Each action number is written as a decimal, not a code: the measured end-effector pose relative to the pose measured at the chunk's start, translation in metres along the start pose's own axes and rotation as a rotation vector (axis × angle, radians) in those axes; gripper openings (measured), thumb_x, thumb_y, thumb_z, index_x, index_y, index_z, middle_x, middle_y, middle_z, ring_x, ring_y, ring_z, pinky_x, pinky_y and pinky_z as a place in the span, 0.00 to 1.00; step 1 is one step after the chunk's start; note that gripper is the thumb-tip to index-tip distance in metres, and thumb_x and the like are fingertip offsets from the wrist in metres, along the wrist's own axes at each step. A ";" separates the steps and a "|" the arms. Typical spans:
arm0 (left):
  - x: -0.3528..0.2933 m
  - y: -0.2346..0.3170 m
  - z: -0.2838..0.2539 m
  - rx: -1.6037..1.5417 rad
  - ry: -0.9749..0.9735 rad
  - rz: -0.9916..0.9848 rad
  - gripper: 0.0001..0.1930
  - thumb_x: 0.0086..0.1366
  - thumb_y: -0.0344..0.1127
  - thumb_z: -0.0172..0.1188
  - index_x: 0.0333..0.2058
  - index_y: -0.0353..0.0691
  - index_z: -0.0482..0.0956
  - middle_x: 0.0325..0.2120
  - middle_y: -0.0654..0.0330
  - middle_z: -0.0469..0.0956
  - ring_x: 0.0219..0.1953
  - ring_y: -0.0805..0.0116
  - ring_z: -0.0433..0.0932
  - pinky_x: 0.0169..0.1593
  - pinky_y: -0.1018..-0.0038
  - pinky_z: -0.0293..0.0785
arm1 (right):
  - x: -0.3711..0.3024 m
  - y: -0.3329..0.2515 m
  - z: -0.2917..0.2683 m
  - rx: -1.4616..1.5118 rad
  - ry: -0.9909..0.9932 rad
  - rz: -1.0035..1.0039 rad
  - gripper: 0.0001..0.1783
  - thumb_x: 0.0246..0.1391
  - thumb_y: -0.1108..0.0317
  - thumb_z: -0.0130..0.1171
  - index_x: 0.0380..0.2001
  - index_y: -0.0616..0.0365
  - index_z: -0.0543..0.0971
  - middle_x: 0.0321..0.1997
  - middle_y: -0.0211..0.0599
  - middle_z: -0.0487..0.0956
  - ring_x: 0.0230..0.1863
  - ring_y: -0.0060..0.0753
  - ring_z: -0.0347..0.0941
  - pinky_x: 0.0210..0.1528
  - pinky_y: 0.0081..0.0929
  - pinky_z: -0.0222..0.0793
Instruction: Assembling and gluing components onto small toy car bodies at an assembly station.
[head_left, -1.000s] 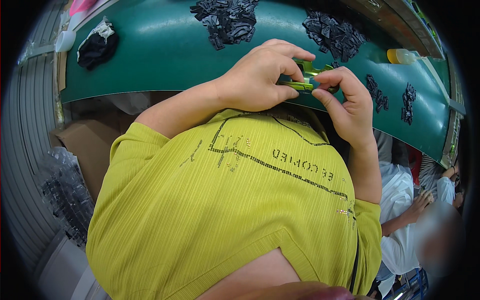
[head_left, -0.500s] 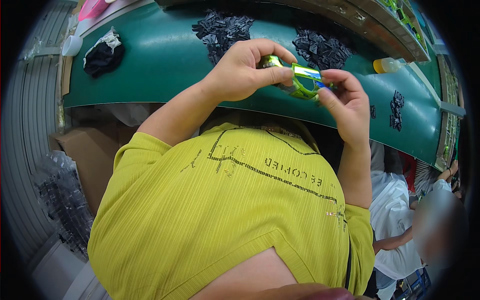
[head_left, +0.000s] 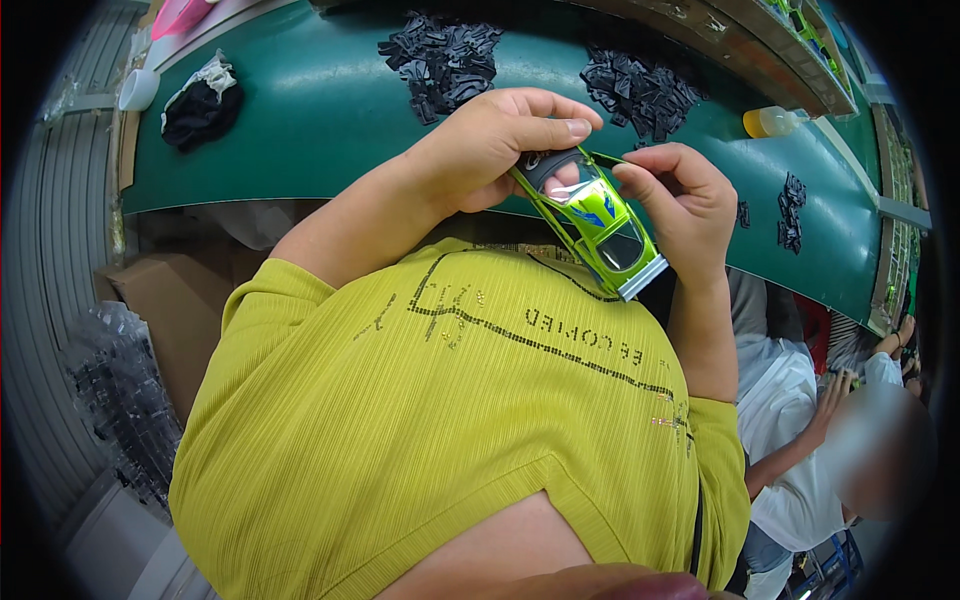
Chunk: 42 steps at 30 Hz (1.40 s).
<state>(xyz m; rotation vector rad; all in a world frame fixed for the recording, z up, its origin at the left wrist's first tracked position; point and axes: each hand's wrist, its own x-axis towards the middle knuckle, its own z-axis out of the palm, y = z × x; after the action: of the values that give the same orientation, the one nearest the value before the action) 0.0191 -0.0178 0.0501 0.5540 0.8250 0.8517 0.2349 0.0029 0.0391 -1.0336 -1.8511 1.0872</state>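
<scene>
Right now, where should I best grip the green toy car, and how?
Probably pinch the green toy car across its long sides near the silver bar, from the lower right: that end is free, while the left hand holds the dark end.

Green car shell (head_left: 602,213) in left hand (head_left: 488,147)

Now presents green car body (head_left: 603,218) swung from lying crosswise, decorated top exposed, silver end (head_left: 643,278) slanting lower right past the edge of the worktop (head_left: 330,130). Shows left hand (head_left: 492,145) at the dark end (head_left: 546,164), fingers visible through clear window (head_left: 585,188); right hand (head_left: 690,195) shifted to the long side, contact unclear; co-worker's hand (head_left: 832,396) come into sight.
</scene>
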 end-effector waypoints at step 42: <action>0.032 -0.014 -0.001 -0.266 0.326 0.241 0.07 0.61 0.31 0.59 0.35 0.35 0.71 0.27 0.59 0.76 0.28 0.70 0.76 0.39 0.70 0.76 | -0.008 -0.015 0.027 -0.599 0.055 -0.350 0.16 0.44 0.72 0.64 0.40 0.59 0.78 0.24 0.33 0.75 0.21 0.32 0.71 0.23 0.26 0.65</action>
<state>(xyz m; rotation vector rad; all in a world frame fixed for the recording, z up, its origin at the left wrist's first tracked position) 0.0368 0.0009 0.0259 0.2847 0.9322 1.2747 0.2104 -0.0175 0.0411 -0.9845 -2.2633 0.2953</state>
